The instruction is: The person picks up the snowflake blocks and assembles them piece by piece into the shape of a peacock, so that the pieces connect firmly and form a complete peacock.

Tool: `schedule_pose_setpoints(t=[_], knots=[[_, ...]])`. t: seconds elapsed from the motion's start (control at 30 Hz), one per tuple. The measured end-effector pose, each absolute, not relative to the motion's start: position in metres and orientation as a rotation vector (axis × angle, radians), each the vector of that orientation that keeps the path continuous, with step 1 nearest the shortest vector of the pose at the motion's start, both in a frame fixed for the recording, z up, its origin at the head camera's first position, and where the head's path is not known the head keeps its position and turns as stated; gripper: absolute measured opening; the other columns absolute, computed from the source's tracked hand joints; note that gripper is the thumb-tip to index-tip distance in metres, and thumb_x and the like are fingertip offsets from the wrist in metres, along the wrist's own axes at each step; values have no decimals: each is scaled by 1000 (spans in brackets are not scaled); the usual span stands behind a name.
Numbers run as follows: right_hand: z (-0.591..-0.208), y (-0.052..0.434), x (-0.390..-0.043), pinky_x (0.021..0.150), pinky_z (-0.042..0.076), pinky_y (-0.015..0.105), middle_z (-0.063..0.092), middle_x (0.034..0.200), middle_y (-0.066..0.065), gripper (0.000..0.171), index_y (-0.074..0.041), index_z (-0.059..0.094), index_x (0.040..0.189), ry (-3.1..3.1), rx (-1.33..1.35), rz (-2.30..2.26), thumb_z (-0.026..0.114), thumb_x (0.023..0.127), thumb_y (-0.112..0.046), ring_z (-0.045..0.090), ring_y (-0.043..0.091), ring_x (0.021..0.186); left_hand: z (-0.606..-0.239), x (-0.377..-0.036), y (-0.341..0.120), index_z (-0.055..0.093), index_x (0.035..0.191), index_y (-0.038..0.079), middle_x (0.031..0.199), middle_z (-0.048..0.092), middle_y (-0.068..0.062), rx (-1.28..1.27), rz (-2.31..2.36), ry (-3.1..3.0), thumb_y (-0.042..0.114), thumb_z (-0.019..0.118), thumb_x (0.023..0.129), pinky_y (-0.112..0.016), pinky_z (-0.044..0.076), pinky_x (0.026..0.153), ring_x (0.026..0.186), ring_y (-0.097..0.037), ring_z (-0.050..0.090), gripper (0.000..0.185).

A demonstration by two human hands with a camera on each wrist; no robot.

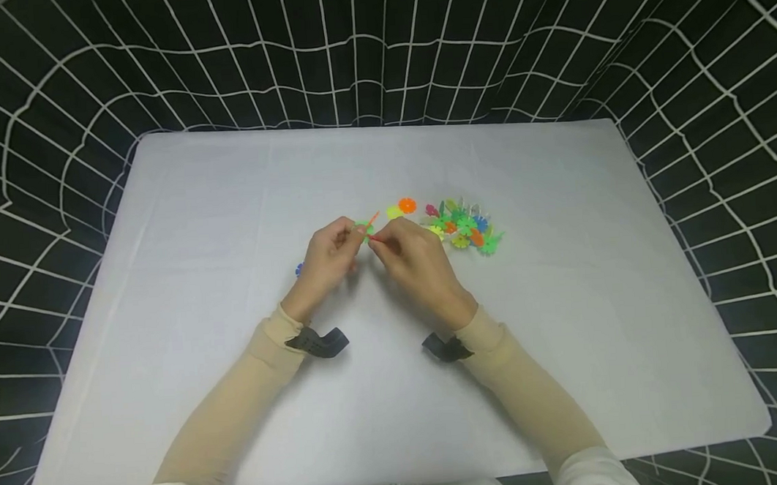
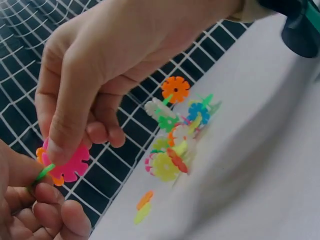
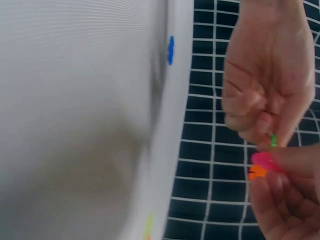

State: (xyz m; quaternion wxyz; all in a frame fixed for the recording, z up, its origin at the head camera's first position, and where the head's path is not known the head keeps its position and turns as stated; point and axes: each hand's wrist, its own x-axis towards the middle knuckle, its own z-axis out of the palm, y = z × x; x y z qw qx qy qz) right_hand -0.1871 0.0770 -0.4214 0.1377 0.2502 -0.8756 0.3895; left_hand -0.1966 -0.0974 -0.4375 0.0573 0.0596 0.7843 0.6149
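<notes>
My hands meet above the middle of the white table (image 1: 238, 397). My left hand (image 1: 351, 233) pinches a small green flake (image 2: 44, 172) between thumb and fingertips. My right hand (image 1: 378, 243) pinches a pink snowflake disc (image 2: 70, 162) with an orange flake (image 3: 256, 173) stuck behind it. The green flake (image 3: 273, 140) touches the pink disc's (image 3: 262, 160) edge. To the right of my hands lies a pile of coloured flakes (image 1: 467, 227), in green, yellow, orange, blue and white.
A single orange disc (image 1: 407, 205) and a yellow-green one (image 1: 393, 212) lie just beyond my hands. A blue flake (image 1: 299, 268) lies on the table left of my left hand. Black cloth with a white grid (image 1: 378, 52) surrounds the table.
</notes>
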Motion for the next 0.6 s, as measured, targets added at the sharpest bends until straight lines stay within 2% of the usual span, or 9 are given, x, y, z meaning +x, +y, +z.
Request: schedule_pose_setpoints(t=[0.13,0.23,0.33,0.4,0.5,0.6], knots=[[-421,74,-190,64,50,26,68,83,7,22,-2,70,105,-2672,644,1123,76,92,-18,59,18,71,-437,-198,-102,58,97,1,64,50,3,124,1929,2312,29,54,105,-23,38,53,59,-27,57,30],[-421,76,-195,57,47,26,65,77,6,39,-2,64,125,-2905,550,995,72,95,-27,57,18,65,-436,-200,-105,56,96,2,64,48,5,61,1995,2280,31,54,105,-23,37,52,57,-18,55,30],[-423,77,-205,51,44,29,60,70,7,56,1,49,144,-3157,448,755,62,101,-33,55,21,61,-436,-203,-109,55,95,4,65,45,6,1,2052,2253,32,54,105,-25,40,53,56,-13,53,29],[-426,76,-214,52,43,32,59,69,11,64,3,34,153,-3287,377,621,52,104,-34,55,25,62,-436,-205,-111,55,97,2,67,45,6,-38,2074,2224,33,54,104,-27,42,55,56,-11,51,32],[-432,74,-225,56,48,37,64,80,15,68,1,23,158,-3430,299,436,43,106,-36,58,28,67,-437,-205,-112,54,102,-3,68,46,6,-32,2062,2198,33,54,105,-28,45,58,57,-9,50,36],[-437,73,-230,63,53,41,71,99,19,64,-3,27,158,-3503,303,326,41,105,-37,64,31,77,-436,-205,-113,53,107,-7,69,48,6,-17,2037,2194,32,53,105,-28,45,57,57,-8,50,39]])
